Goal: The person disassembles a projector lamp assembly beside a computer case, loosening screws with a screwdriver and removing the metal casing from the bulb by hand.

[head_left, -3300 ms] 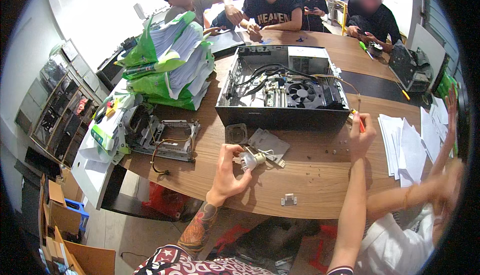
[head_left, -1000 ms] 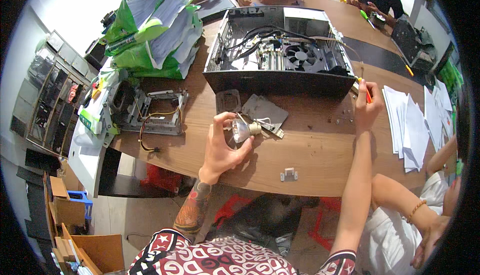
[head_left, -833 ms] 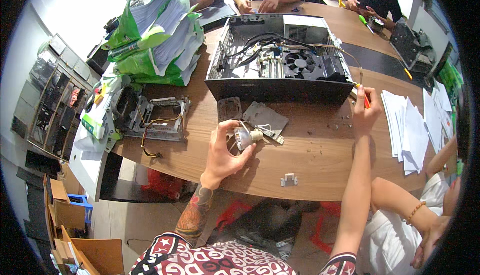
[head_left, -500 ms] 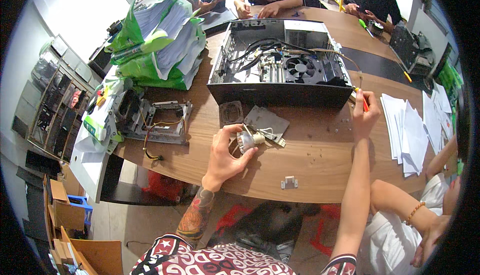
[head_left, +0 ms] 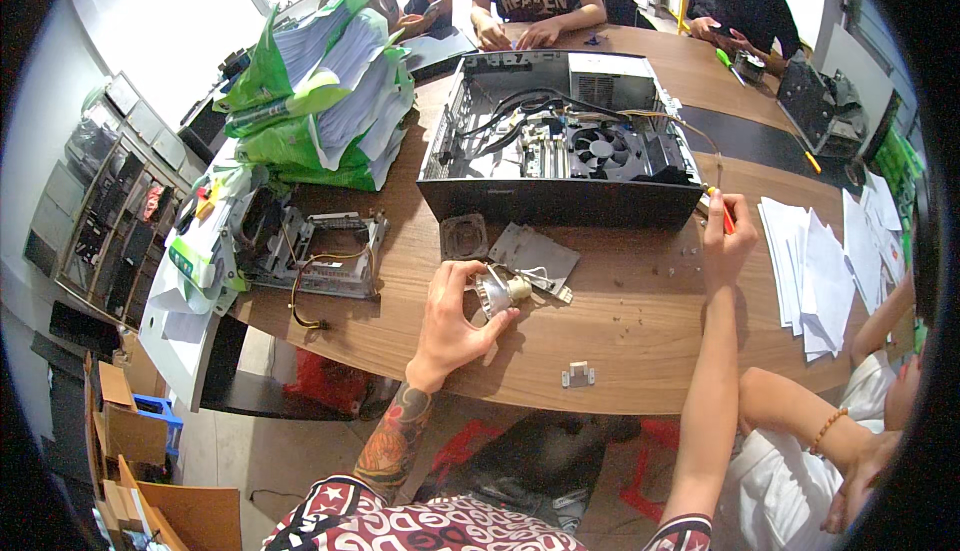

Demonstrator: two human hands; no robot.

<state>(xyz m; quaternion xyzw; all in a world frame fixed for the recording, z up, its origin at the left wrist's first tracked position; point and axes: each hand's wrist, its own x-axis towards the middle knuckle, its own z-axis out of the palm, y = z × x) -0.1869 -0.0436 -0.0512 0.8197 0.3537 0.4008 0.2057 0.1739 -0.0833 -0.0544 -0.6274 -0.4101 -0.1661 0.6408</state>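
Observation:
My left hand [head_left: 450,323] is curled around a reflector lamp [head_left: 496,293], a shiny bowl with a cream-coloured neck, held just over the near side of the table. White wire and a flat grey metal plate [head_left: 548,249] lie right beside it, along with a square grille piece [head_left: 464,238]. Closed round a red and yellow screwdriver [head_left: 728,221], my right hand [head_left: 730,249] is by the near right corner of an opened black computer case [head_left: 560,203]. The screwdriver's tip is too small to make out. Inside the case show a fan [head_left: 604,151], cables and boards.
A grey plastic frame [head_left: 340,261] with wires and a tall stack of paper in green wrapping [head_left: 320,101] stand left. White sheets [head_left: 805,271] lie right. A small metal bracket [head_left: 577,375] sits near the front edge. A co-worker's arm [head_left: 800,421] is close at right; others sit opposite.
The whole scene sits slightly lower in the picture, as the view has shifted a little. Both hands keep their holds, the left on the lamp and the right on the screwdriver.

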